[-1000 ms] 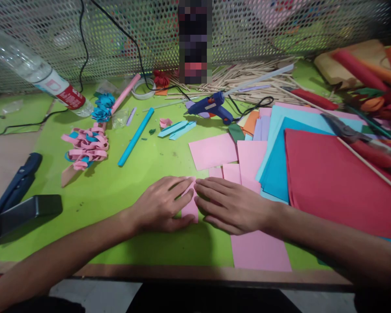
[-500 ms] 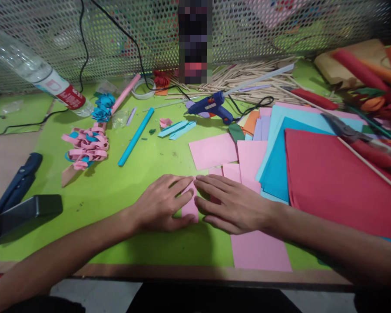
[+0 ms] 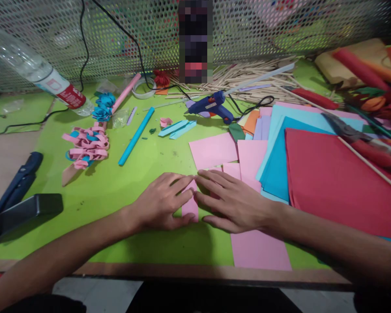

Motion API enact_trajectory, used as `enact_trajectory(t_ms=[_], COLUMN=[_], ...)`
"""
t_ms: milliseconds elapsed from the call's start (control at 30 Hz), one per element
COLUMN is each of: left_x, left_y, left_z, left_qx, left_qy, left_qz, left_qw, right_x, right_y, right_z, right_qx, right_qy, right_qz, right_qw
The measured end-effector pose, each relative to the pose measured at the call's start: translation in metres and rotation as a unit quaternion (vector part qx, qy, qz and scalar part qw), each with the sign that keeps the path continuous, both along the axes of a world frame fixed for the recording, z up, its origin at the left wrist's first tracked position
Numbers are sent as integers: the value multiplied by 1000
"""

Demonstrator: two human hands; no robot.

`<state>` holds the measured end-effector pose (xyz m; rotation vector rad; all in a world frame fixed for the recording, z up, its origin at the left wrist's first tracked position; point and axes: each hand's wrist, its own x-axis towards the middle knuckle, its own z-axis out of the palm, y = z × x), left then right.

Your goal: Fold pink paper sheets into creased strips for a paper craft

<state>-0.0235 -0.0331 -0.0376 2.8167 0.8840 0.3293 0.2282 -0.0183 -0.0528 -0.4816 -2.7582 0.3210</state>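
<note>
My left hand [image 3: 164,203] and my right hand [image 3: 233,202] lie flat side by side on the green table mat [image 3: 117,187], fingers stretched out. Both press down on a small folded pink paper piece [image 3: 190,206], which shows between them. Most of that piece is hidden under my fingers. Under my right wrist lies a larger pink sheet [image 3: 259,250] that reaches the table's front edge. More pink sheets [image 3: 213,150] lie just beyond my fingertips.
A red sheet [image 3: 335,178] on blue sheets fills the right. A blue glue gun [image 3: 210,105] and wooden sticks [image 3: 247,76] lie at the back. On the left are a pink curled paper flower [image 3: 86,145], a blue paper roll [image 3: 136,136], a plastic bottle [image 3: 35,71] and dark tools [image 3: 19,211].
Both hands have slid slightly away from me along the folded pink piece, still pressing it flat. Nothing else has moved.
</note>
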Motion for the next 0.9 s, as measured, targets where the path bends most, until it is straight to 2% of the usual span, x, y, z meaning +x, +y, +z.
enact_trajectory(t_ms=[367,900], left_x=[-1,-2], left_y=[-1,0], left_z=[-1,0], left_qx=[14,11], left_qy=[4,6], left_qz=[1,-12], left_qw=[1000,1000], right_x=[-1,-5], right_y=[-3,-19], right_z=[2,9], right_qx=[104,201], right_qy=[21,82], right_qz=[108,189], right_qw=[988,958])
